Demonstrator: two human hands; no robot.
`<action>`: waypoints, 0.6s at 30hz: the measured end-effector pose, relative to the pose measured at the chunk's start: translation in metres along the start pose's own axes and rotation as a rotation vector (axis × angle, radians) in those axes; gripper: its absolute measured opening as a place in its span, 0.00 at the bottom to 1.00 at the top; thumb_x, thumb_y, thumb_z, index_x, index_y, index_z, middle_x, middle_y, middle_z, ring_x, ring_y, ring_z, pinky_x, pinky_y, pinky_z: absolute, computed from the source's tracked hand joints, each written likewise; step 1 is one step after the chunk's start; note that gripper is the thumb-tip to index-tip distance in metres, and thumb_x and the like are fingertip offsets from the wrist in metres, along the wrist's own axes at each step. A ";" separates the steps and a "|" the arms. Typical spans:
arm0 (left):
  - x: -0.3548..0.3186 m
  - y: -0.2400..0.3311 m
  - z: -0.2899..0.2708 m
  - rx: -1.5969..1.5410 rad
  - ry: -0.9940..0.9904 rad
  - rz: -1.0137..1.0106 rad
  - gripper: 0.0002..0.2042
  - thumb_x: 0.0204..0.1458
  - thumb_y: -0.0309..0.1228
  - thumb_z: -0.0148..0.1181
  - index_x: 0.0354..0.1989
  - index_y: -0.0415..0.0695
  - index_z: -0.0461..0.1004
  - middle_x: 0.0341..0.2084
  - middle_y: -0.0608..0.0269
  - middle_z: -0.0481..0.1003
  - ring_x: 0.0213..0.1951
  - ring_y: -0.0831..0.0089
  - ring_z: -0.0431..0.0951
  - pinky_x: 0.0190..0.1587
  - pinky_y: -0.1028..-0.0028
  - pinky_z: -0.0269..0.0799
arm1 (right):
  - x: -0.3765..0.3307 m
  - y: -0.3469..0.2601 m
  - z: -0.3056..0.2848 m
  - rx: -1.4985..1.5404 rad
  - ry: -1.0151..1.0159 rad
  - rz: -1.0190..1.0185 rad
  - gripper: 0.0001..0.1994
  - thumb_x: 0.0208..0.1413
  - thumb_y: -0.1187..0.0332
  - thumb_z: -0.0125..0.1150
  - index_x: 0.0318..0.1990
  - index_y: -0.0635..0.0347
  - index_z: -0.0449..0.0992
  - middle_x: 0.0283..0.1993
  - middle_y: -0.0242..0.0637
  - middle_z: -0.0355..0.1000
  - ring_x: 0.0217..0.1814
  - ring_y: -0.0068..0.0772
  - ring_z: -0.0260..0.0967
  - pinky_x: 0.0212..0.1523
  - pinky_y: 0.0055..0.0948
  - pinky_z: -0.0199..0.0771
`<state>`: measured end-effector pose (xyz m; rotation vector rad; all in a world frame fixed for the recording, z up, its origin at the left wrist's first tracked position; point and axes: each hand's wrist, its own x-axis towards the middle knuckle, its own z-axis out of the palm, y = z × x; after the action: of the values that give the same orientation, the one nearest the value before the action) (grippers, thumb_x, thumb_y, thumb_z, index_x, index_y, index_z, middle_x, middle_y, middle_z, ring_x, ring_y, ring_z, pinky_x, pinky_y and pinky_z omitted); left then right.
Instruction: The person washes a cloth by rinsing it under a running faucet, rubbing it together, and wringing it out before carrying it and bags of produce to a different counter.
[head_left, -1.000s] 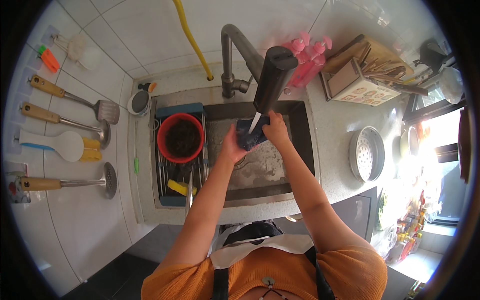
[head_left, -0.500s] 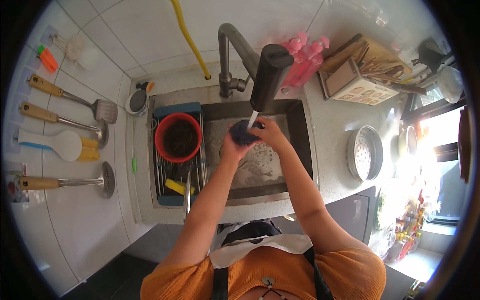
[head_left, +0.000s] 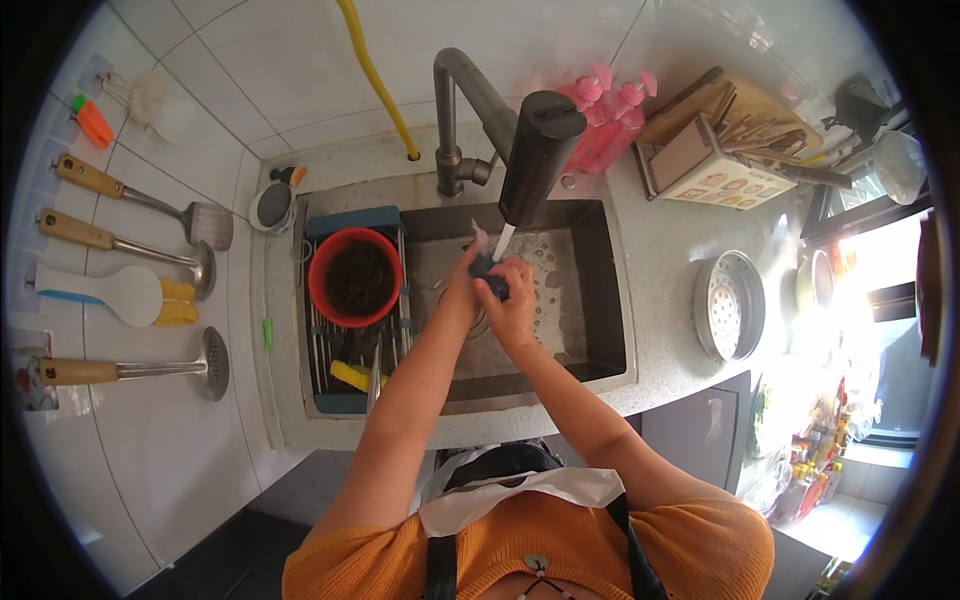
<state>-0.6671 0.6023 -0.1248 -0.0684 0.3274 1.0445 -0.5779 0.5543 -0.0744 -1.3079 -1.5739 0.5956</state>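
Water from the black-ended faucet [head_left: 540,150] runs down onto my hands over the sink. Between them is a small dark blue, bunched-up thing [head_left: 484,268], which looks soft like a cloth; its exact kind is not clear. My right hand [head_left: 515,305] has its fingers wrapped round it from the right. Close against its left side lies my left hand [head_left: 464,268], fingers extended upward under the splashing stream and partly blurred. Whether the left hand also grips it is hard to see.
A red bowl [head_left: 316,280] with dark contents sits on a drying rack [head_left: 340,403] across the sink's [head_left: 605,290] left side, near a yellow sponge [head_left: 350,376]. Pink pump bottles [head_left: 615,130], a utensil holder [head_left: 720,170] and a perforated metal steamer [head_left: 729,305] stand right.
The dark blue thing was spread wider across my hands and is now bunched smaller. My right hand has come lower and closed round it; the left has shifted slightly upward.
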 end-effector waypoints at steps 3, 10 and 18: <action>-0.006 -0.009 0.012 0.000 0.216 0.028 0.16 0.48 0.43 0.50 0.30 0.39 0.69 0.25 0.60 0.70 0.27 0.68 0.71 0.32 0.71 0.69 | 0.003 0.002 0.003 -0.024 -0.018 0.116 0.10 0.41 0.66 0.61 0.30 0.59 0.68 0.34 0.40 0.63 0.34 0.43 0.62 0.34 0.33 0.63; 0.010 -0.023 0.000 0.376 0.546 0.362 0.15 0.48 0.37 0.50 0.31 0.35 0.69 0.24 0.60 0.69 0.27 0.73 0.71 0.30 0.73 0.65 | 0.030 0.037 0.018 -0.129 0.089 0.215 0.13 0.50 0.58 0.50 0.30 0.61 0.68 0.28 0.50 0.68 0.31 0.54 0.66 0.30 0.40 0.64; -0.019 -0.008 0.004 0.618 0.619 0.305 0.24 0.45 0.46 0.55 0.42 0.37 0.67 0.36 0.61 0.69 0.36 0.74 0.69 0.37 0.75 0.65 | 0.061 0.056 -0.012 -0.484 -0.429 0.211 0.17 0.50 0.51 0.47 0.38 0.54 0.69 0.30 0.53 0.69 0.35 0.55 0.66 0.33 0.44 0.64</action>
<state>-0.6674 0.5833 -0.1163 0.2263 1.2402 1.1648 -0.5390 0.6262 -0.0945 -1.8109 -2.0306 0.6829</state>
